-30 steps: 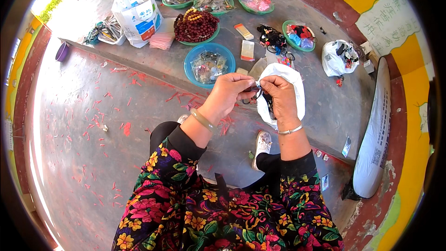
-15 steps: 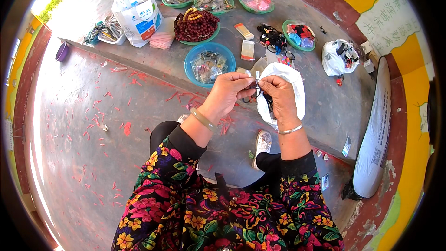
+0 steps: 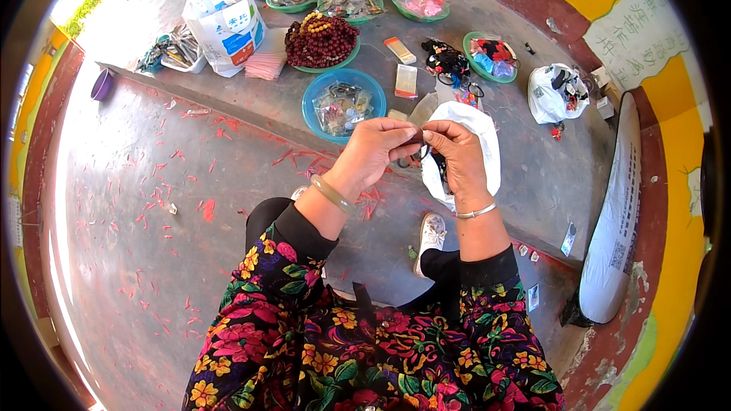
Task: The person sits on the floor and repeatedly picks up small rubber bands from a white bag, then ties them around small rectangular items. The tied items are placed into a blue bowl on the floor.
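Fingertips of the left hand (image 3: 377, 148) and right hand (image 3: 455, 154) pinch one small dark bead (image 3: 415, 138) between them, held up over the white plastic bag (image 3: 476, 144). It looks round and brownish, details too small to tell. Just beyond sits a blue bowl (image 3: 343, 103); bare concrete floor (image 3: 152, 205) opens leftward.

grey concrete ledge (image 3: 533, 175) carries blue and green bowls of what look like beads (image 3: 320, 38), a white bag (image 3: 225, 23).
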A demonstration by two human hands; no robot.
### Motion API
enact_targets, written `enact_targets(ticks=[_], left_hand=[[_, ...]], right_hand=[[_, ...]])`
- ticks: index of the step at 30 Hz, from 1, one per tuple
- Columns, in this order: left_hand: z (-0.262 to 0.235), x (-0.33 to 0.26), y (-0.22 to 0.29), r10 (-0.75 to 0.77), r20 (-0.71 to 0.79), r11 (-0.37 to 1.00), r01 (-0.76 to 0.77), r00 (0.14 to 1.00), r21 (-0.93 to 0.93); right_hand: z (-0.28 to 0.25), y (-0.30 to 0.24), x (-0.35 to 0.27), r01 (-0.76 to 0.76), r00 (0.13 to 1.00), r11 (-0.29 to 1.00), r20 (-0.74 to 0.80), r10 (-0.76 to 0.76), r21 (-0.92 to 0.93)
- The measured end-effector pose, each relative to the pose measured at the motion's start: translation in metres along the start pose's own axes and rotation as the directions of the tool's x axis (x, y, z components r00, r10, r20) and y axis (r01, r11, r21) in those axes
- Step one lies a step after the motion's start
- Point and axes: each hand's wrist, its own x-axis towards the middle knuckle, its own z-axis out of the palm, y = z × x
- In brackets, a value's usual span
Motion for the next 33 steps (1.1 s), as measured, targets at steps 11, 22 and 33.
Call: enact_targets(ticks=[11, 22, 33], left_hand=[[-0.001, 0.0, 0.001, -0.039, 0.01, 0.999, 0.039, 0.999, 0.034], [-0.003, -0.003, 0.01, -0.074, 0.063, 0.997, 0.073, 0.995, 0.021], [-0.004, -0.006, 0.016, -0.081, 0.117, 0.994, 0.088, 0.99, -0.057]], right_hand=[[0.002, -0.002, -0.003, 0.001, 1.0, 0.999, 0.004, -0.001, 0.048], [-0.003, -0.004, -0.002, 0.052, 0.993, 0.998, 0.102, -0.056, 0.04], [-0.001, -0.011, -0.004, 0.201, 0.971, 0.969, 0.159, -0.178, -0.141]])
